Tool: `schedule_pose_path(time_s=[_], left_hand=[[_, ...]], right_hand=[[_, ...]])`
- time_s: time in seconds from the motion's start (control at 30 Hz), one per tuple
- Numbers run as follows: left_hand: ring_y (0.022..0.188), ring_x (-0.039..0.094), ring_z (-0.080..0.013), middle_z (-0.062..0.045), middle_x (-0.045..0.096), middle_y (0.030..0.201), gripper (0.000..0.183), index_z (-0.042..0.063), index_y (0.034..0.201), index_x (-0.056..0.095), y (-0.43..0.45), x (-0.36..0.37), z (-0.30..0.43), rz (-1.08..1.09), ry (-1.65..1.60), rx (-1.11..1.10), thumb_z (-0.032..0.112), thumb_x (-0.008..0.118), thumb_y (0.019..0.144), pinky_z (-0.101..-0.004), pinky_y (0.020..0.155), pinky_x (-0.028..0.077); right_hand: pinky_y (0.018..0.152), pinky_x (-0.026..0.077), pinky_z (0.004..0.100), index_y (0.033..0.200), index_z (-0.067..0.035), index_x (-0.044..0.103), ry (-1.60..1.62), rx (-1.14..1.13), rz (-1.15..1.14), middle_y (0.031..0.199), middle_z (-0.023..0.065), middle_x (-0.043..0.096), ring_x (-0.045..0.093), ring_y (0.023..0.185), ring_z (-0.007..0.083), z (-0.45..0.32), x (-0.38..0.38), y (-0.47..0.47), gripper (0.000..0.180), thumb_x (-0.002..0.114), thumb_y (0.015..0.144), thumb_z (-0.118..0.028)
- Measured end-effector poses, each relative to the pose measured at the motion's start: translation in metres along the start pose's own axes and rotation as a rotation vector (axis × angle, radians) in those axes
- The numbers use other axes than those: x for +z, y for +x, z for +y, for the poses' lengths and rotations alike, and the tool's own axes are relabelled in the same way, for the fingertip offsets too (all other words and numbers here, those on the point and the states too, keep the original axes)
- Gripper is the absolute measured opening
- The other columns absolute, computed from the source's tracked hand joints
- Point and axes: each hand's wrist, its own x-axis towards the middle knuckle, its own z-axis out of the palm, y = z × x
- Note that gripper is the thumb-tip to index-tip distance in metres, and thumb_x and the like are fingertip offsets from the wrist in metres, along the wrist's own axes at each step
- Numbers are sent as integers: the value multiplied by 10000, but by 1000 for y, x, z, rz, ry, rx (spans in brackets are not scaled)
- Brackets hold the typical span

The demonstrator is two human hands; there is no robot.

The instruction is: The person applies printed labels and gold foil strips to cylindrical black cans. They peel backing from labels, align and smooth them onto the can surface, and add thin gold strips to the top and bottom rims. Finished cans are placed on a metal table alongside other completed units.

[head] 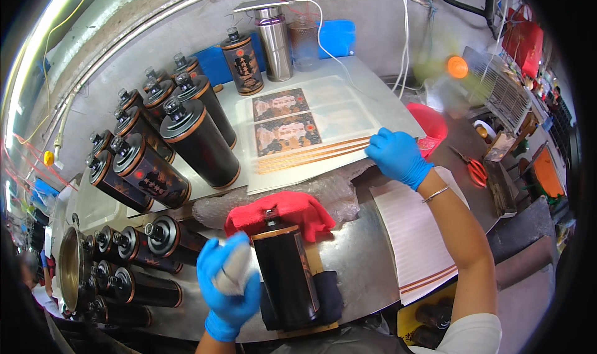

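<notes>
My left hand (228, 279), in a blue glove, is closed around a pale, blurred pad or cloth (233, 267). Just right of it a black bottle with a copper-coloured rim (282, 274) leans on a red cloth (280, 214), with dark cloth (329, 295) under its lower part. My right hand (394, 156), also gloved in blue, has its fingertips at the right edge of a backing sheet with thin copper-coloured strips (322, 156). Whether it pinches the sheet is not clear. Behind the strips, printed labels (287, 132) lie on translucent sheets.
Several black bottles (200, 144) stand at the left on the raised table, with more (147, 286) below, beside a metal pan (70, 270). A steel flask (274, 46) stands at the back. At the right are a strip sheet (415, 233), red-handled scissors (475, 170) and a pink basin (429, 125).
</notes>
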Motion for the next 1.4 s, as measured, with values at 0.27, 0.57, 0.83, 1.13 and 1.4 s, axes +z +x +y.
schedule_pose_path(time_s=[0.27,0.57,0.83,1.13,1.4], left_hand=[[903,616,-164,-140,640,945,318,-26,1159,573,76,48,-53,-157,7,-326,79,562,860,-279,804,471],[706,644,-247,-104,642,737,473,77,1190,576,103,86,-67,-336,150,-475,164,661,733,-339,732,508],[629,491,-57,20,521,682,536,8,1274,498,94,89,-87,-332,-132,-554,37,654,762,-204,630,441],[693,532,-37,9,525,787,440,-50,1279,457,95,71,-56,-124,-447,-513,25,567,859,-172,599,449],[758,547,-53,-63,589,940,529,-28,1368,328,68,43,56,-192,-560,-548,44,549,893,-178,598,464]], right_hand=[[598,503,373,974,-134,597,325,187,61,891,50,583,576,860,252,-14,-6,-5,260,645,753,-263],[512,477,376,1353,-196,425,598,35,-74,863,156,582,588,661,306,-85,-23,73,678,590,702,-101],[478,451,380,1339,-214,456,575,73,4,765,113,538,552,602,288,-86,-31,68,689,567,674,-74],[496,465,329,1290,-240,513,506,150,161,681,57,531,551,634,216,-93,-8,50,558,598,752,-116],[561,470,289,1265,-141,541,828,329,537,741,-25,629,539,684,184,-115,-70,26,614,717,680,-87]])
